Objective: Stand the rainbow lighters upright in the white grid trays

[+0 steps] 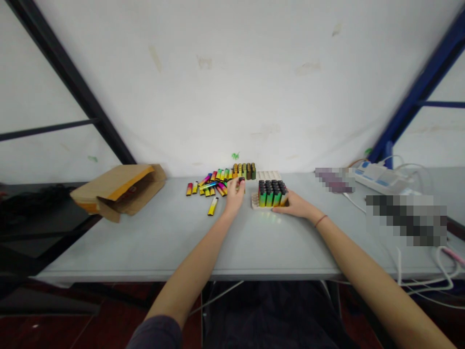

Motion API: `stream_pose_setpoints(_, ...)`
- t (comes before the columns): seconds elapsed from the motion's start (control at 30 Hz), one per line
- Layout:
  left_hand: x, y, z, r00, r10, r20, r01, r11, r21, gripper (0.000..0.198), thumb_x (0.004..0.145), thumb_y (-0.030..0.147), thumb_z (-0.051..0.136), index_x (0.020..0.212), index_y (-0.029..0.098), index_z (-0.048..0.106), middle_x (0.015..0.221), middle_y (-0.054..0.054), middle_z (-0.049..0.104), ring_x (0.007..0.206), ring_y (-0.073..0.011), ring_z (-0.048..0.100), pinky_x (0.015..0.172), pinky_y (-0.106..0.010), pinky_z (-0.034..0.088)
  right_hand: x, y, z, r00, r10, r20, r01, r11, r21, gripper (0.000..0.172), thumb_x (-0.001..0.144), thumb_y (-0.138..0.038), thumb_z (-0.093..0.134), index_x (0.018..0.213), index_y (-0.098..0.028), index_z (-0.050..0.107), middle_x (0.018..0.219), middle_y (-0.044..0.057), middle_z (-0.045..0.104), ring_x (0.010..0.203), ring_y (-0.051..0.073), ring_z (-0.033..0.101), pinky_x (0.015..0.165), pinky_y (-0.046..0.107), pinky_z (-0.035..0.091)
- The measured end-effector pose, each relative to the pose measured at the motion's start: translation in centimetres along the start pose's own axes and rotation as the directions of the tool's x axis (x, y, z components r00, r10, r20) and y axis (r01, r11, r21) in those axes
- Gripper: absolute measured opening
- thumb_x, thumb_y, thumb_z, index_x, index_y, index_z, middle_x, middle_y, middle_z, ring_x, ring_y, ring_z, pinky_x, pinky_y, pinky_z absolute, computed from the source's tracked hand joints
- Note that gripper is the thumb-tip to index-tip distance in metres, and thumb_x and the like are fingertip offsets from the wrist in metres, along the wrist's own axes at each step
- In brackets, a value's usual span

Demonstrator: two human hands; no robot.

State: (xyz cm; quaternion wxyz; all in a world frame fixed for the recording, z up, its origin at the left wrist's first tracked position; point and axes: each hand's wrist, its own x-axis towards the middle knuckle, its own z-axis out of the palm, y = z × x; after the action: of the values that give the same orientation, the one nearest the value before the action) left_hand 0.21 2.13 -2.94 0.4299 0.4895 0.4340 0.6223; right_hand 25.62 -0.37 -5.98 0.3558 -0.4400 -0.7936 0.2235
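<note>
My left hand (234,195) is closed round a lighter, whose dark top (241,179) pokes out above the fingers; most of its body is hidden. To the right, a white holed tray (255,200) carries rows of upright green-and-yellow lighters (269,195) with black tops. My right hand (298,205) grips the right end of that tray, thumb along the front and the other fingers mostly hidden behind. Left of my left hand lies a loose heap of shiny multicoloured lighters (208,186). One yellow-and-silver lighter (213,206) lies apart, nearer me.
Behind stand a block of upright gold and dark lighters (244,170) and another white holed tray (269,175). An open cardboard box (118,189) lies on its side at the left. A power strip (378,179) with white cables and blurred-out items occupy the right.
</note>
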Motion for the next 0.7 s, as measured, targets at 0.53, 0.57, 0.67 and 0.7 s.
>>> stream_pose_setpoints(0.53,-0.2,-1.4,0.2,0.969,0.133,0.206,-0.160,0.980,0.121,0.026,0.082,0.015,0.075,0.107,0.024,0.073,0.101,-0.005,0.074,0.086,-0.0187,0.069,0.088,-0.030,0.053,0.0,0.0,0.2,1.000,0.012,-0.002,-0.011,0.999,0.034,0.071,0.072,-0.058,0.086,0.131,-0.024,0.064,0.138,0.011,0.071,0.125,0.039,0.066,0.115,0.057,0.049)
stream_pose_setpoints(0.57,-0.3,-1.4,0.1,0.966,0.142,0.215,-0.173,0.976,0.135,0.028,0.083,0.015,0.074,0.109,0.025,0.072,0.100,-0.005,0.074,0.085,-0.0188,0.070,0.089,-0.031,0.054,0.0,0.0,0.1,1.000,0.009,-0.002,-0.009,1.000,0.030,0.070,0.073,-0.057,0.086,0.130,-0.023,0.065,0.138,0.012,0.071,0.125,0.039,0.066,0.116,0.057,0.050)
stream_pose_setpoints(0.67,-0.4,-1.2,0.0,0.943,0.182,0.277,-0.248,0.943,0.223,0.025,0.086,0.015,0.069,0.109,0.025,0.071,0.103,-0.006,0.073,0.092,-0.0211,0.070,0.097,-0.035,0.053,0.1,0.0,0.1,1.000,0.010,-0.003,-0.010,1.000,0.019,0.069,0.072,-0.058,0.086,0.127,-0.022,0.067,0.136,0.013,0.071,0.123,0.040,0.067,0.114,0.056,0.051)
stream_pose_setpoints(0.7,-0.4,-1.1,0.0,0.935,0.194,0.298,-0.273,0.928,0.254,0.025,0.086,0.015,0.067,0.108,0.025,0.072,0.106,-0.007,0.073,0.095,-0.0219,0.069,0.101,-0.037,0.051,0.1,0.0,0.1,1.000,0.013,-0.001,-0.013,1.000,0.019,0.069,0.072,-0.058,0.086,0.126,-0.022,0.067,0.135,0.013,0.072,0.123,0.040,0.067,0.113,0.056,0.051)
